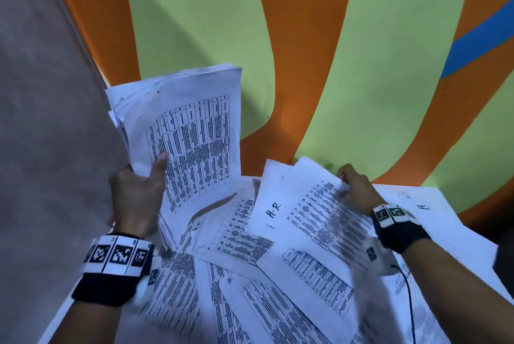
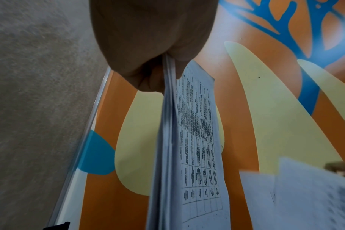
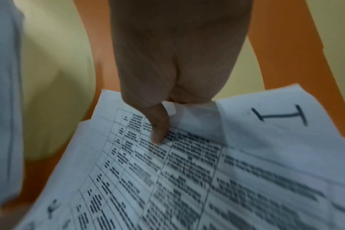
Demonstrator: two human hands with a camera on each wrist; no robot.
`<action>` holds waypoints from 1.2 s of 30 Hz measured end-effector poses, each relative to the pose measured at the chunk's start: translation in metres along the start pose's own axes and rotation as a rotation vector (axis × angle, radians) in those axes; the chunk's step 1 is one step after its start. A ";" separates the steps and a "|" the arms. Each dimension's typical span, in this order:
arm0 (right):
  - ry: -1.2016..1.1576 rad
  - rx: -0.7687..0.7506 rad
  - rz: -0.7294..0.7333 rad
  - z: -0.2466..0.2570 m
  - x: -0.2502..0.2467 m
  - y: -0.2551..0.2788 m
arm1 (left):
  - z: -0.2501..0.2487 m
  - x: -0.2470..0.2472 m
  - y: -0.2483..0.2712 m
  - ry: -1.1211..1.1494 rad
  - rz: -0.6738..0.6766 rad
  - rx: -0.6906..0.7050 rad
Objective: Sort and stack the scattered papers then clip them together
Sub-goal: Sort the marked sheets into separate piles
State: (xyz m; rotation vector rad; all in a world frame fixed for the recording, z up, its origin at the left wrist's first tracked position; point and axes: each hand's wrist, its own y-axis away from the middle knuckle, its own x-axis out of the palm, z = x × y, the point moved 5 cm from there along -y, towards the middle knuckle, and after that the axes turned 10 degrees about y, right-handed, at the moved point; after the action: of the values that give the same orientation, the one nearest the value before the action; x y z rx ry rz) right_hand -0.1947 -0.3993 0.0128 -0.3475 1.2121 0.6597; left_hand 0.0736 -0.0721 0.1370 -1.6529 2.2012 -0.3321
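The left hand [image 1: 136, 193] grips a thick gathered stack [image 1: 189, 132] upright at ten o'clock, thumb across its printed face. The right hand [image 1: 357, 190] pinches the far edge of a loose sheet [image 1: 319, 213] at two o'clock; more scattered papers [image 1: 236, 288] cover the tabletop [image 1: 459, 221]. These sheets look light, floppy and slippery, so taking edges or corners seems best.

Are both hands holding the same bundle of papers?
No: the left hand grips an upright stack of printed sheets, while the right hand pinches a separate printed sheet.
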 end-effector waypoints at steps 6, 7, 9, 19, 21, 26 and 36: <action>0.100 -0.200 -0.091 0.040 -0.143 0.014 | 0.002 0.007 -0.002 -0.015 -0.014 -0.052; 0.134 -0.230 -0.049 0.051 -0.164 0.018 | -0.002 0.009 0.000 -0.023 -0.025 -0.059; 0.235 -0.277 0.050 0.077 -0.189 0.023 | -0.009 0.010 0.001 -0.049 -0.031 -0.064; 0.811 -0.347 0.402 0.108 0.022 0.004 | 0.017 0.013 -0.005 -0.007 -0.018 -0.022; 0.821 -0.474 0.402 0.098 0.065 0.011 | 0.017 0.012 -0.003 0.003 -0.013 -0.007; 0.765 -0.650 0.434 0.086 0.094 0.024 | 0.014 0.010 0.002 0.036 -0.026 -0.054; 0.463 -0.510 0.238 0.095 0.046 -0.008 | 0.014 -0.006 -0.008 -0.006 -0.141 -0.039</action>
State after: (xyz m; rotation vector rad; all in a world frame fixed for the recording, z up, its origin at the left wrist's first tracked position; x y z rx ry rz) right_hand -0.1100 -0.3378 0.0004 -0.8240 1.5296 1.1424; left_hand 0.0880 -0.0683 0.1284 -1.8327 2.1046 -0.3232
